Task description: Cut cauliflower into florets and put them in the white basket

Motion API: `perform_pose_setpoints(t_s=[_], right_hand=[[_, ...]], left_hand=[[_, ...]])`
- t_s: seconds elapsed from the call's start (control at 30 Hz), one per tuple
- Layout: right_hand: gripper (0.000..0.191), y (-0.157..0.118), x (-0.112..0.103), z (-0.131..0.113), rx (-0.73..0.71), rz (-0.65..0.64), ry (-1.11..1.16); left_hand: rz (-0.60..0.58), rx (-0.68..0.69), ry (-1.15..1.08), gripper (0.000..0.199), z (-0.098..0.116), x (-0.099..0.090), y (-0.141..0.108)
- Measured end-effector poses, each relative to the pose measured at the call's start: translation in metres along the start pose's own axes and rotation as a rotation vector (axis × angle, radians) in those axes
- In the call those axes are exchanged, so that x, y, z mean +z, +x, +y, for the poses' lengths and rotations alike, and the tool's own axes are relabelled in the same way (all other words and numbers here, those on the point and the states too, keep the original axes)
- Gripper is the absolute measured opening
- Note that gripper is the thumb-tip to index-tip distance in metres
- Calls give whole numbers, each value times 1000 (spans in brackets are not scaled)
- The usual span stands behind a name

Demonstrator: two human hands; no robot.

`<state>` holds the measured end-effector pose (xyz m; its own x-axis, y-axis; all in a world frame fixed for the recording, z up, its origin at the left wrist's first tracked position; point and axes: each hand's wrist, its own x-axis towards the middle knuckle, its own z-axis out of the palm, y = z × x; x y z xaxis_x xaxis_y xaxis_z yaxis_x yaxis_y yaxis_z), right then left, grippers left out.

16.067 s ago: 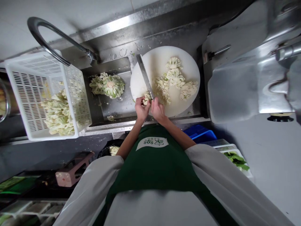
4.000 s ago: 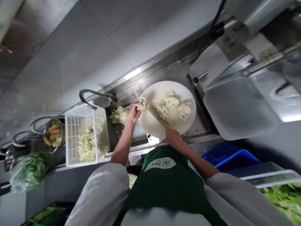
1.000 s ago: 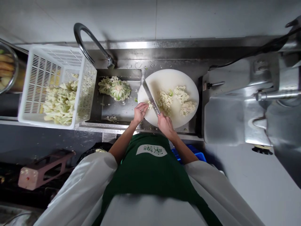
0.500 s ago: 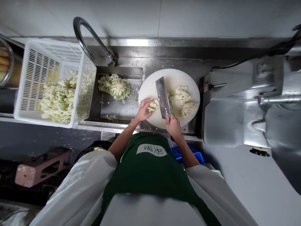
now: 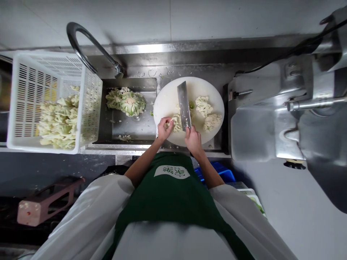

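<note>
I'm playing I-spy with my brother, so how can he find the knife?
Find the steel sink basin, then the big round white board just to its right. Near the middle of that board slants the knife. Its broad grey blade is flat and straight-edged, while the cauliflower pieces around it are pale and bumpy.

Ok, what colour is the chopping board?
The chopping board is white, best seen in the head view.

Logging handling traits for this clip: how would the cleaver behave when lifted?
The cleaver would likely be stiff, its blade looking broad and metallic. It may feel front-heavy, since the blade extends well past the right hand.
</note>
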<state>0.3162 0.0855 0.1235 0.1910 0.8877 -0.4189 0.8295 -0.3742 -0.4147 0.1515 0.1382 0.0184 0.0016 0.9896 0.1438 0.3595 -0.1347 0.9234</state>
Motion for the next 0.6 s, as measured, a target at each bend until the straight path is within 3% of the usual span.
perform_pose_setpoints(t_s=[0.27, 0.6], right_hand=[[36, 31, 1, -30, -142, 81, 27], [39, 38, 34, -31, -85, -38, -67]], left_hand=[[12, 129, 84, 25, 5, 10, -7], [-13, 101, 131, 25, 7, 15, -3]])
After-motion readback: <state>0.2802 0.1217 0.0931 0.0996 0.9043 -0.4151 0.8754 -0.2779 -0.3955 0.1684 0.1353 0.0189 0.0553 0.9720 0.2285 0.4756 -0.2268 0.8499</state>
